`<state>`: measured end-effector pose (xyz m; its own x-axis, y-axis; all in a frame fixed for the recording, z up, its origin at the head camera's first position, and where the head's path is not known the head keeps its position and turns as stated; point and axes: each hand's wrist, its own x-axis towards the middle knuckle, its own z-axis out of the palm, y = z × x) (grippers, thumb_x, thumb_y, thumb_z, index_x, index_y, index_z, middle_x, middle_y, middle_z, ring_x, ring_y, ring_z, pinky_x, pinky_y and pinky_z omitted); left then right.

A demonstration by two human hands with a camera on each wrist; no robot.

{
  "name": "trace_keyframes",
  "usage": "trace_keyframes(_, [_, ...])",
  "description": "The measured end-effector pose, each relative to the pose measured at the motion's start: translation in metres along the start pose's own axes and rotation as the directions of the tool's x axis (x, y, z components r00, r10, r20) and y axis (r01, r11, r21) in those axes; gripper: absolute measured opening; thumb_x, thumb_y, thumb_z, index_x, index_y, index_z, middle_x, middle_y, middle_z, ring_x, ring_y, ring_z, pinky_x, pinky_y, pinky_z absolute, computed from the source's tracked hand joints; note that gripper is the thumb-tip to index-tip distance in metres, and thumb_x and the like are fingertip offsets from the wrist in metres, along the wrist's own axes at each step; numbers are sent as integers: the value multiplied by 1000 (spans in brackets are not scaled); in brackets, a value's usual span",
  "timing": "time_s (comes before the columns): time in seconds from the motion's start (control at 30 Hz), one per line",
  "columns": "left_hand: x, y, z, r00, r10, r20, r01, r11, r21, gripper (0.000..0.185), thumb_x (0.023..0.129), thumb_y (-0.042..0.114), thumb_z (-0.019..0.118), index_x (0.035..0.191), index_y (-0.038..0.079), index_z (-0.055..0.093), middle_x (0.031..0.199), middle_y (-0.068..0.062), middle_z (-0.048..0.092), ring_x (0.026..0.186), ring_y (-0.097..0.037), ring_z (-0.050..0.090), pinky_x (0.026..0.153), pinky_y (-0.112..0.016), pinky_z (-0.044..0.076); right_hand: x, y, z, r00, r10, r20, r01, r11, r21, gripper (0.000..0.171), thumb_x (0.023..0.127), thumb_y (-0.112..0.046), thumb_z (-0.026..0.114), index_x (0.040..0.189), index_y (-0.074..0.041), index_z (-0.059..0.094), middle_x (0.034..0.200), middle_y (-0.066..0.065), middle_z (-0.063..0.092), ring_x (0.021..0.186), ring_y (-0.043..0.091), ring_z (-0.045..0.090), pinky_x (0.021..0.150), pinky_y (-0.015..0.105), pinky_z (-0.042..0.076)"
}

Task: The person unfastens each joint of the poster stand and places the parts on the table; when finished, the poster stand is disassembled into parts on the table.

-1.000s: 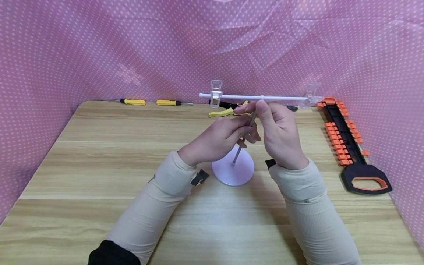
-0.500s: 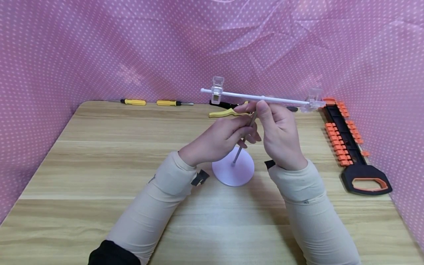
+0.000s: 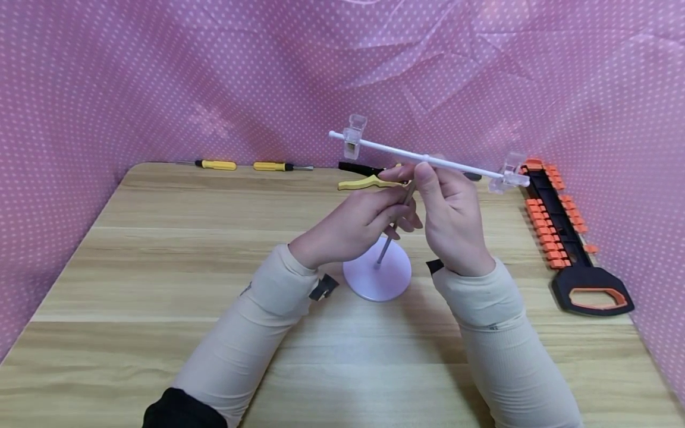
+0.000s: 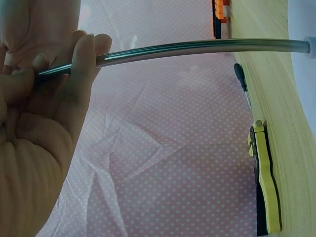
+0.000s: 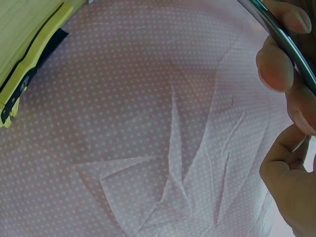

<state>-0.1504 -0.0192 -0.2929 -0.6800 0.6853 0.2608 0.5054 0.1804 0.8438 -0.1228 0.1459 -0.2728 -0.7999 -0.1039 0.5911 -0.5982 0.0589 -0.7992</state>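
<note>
Both grips pinch rod [image 3: 396,223] — crossbar [image 3: 428,159] above.

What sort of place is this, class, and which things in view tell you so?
Probably a staged tabletop work area, not a real workshop: a light wooden table enclosed by pink white-dotted fabric, with two yellow-handled screwdrivers and a black-and-orange hand saw laid out at its edges.

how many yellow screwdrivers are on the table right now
2. Both lie at the table's far left edge by the pink backdrop: one screwdriver further left, the other screwdriver just right of it. The hands could hide more behind them.
</note>
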Motion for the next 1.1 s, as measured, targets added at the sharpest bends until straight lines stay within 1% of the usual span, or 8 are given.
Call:
trace_keyframes(0.23, [0, 0, 0, 1000, -4, -2, 4, 1000, 2, 25, 114, 10, 44, 126, 2, 65, 107, -9, 77, 96, -12, 73, 80, -24, 64, 0, -1, 1, 1000, -3, -6, 3, 1000, 12, 45, 110, -35, 53, 103, 5, 72, 105, -5, 82, 111, 20, 73, 100, 32, 53])
trace_keyframes(0.37, [-1, 1, 0, 1000, -5, -4, 5, 1000, -2, 25, 114, 9, 45, 125, 2, 66, 108, -9, 77, 96, -13, 73, 80, -24, 64, 0, -1, 1, 1000, -14, 3, 14, 1000, 26, 44, 110, -35, 53, 102, 5, 71, 105, -3, 82, 111, 22, 74, 103, 35, 54])
trace_keyframes(0.4, [-1, 1, 0, 1000, -5, -4, 5, 1000, -2, 25, 114, 9, 45, 124, 2, 66, 107, -9, 77, 96, -13, 74, 80, -24, 64, 0, -1, 1, 1000, -12, 0, 12, 1000, 29, 44, 110, -35, 53, 102, 5, 71, 105, -3, 82, 111, 22, 73, 101, 34, 54])
trace_keyframes(0.63, [0, 1, 0, 1000, -1, -4, 1, 1000, 2, 24, 114, 9, 45, 122, 1, 66, 108, -11, 77, 96, -13, 74, 79, -24, 64, 1, 0, -1, 1000, -20, 1, 20, 1000, -19, 49, 111, -33, 52, 104, 11, 71, 106, -7, 82, 112, 20, 71, 98, 31, 52])
trace_keyframes(0.77, [0, 1, 0, 1000, 4, -3, -4, 1000, 6, 23, 114, 9, 44, 119, 1, 66, 109, -12, 77, 95, -13, 74, 79, -24, 64, 1, 1, -1, 1000, -27, -6, 27, 1000, 2, 51, 110, -34, 53, 104, 14, 70, 105, -8, 81, 112, 19, 71, 98, 32, 51])
trace_keyframes(0.9, [0, 1, 0, 1000, 4, -4, -4, 1000, 11, 23, 114, 9, 45, 117, 2, 66, 108, -11, 78, 95, -13, 74, 79, -23, 64, 0, 1, 1, 1000, -21, -21, 22, 999, 36, 50, 108, -35, 57, 104, 12, 70, 104, -10, 81, 111, 19, 69, 94, 30, 49])
trace_keyframes(1.1, [0, 2, 0, 1000, 3, -10, -3, 1000, 18, 22, 114, 9, 45, 114, 2, 66, 107, -12, 78, 94, -12, 74, 78, -23, 64, 0, 0, 2, 999, -22, -25, 25, 995, 97, 36, 107, -32, 60, 104, 2, 72, 103, -6, 81, 106, 19, 67, 80, 25, 48])
